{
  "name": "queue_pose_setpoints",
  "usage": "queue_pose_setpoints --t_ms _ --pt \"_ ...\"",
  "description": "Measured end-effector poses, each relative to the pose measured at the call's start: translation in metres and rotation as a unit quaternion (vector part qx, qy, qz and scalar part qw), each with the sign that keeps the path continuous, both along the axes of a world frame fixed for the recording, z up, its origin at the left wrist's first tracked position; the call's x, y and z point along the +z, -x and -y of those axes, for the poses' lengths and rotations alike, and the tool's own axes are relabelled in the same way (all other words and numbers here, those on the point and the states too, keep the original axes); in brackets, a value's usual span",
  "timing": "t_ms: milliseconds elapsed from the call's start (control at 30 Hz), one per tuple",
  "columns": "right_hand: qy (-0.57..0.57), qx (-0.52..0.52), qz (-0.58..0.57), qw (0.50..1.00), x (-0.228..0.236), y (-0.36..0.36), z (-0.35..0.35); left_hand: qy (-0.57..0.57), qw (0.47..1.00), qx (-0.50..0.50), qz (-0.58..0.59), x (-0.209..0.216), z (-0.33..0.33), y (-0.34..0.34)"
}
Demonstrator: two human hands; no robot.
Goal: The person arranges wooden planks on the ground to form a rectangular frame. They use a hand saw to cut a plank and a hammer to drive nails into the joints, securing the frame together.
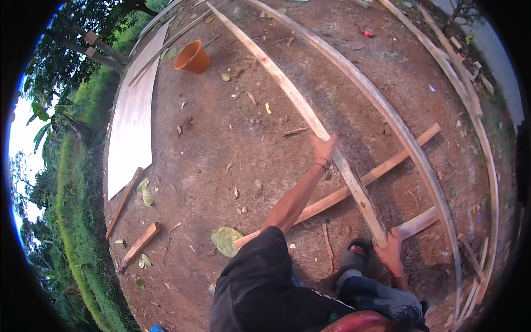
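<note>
A long, pale timber beam (285, 83) runs from the far left down to my feet. My left hand (324, 148) is closed around it partway along, with a thin dark band on the wrist. At its near end, my right hand (390, 252) grips the wood. Beneath the beam, a shorter timber piece (381, 170) crosses the ground at an angle. To the right, a second long beam (381, 102) lies over that piece. Another short timber (418, 223) sits beside my right hand, partly hidden by it.
An orange bucket (194, 57) stands tilted on the dirt at the far left, near a large pale board (131, 122). Two short wood pieces (139, 246) lie at left. More long planks (470, 99) line the right side. My sandalled foot (357, 254) is close to the beam's end.
</note>
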State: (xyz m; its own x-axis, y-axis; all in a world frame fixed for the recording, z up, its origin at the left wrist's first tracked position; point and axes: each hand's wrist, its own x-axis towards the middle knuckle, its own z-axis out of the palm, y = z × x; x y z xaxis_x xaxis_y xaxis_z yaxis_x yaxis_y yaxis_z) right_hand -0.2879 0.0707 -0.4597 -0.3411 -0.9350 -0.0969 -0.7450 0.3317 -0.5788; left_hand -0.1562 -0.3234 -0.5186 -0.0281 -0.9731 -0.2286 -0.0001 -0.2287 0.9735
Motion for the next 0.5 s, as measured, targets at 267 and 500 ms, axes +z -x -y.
queue_pose_setpoints --t_ms 267,500 --pt "-0.034 -0.036 0.0 0.999 0.017 0.022 0.029 -0.008 0.996 -0.014 -0.087 -0.042 0.043 0.031" --pt "0.01 -0.003 0.048 0.999 -0.004 0.028 0.039 -0.021 0.999 0.047 0.016 -0.035 0.045 0.032"
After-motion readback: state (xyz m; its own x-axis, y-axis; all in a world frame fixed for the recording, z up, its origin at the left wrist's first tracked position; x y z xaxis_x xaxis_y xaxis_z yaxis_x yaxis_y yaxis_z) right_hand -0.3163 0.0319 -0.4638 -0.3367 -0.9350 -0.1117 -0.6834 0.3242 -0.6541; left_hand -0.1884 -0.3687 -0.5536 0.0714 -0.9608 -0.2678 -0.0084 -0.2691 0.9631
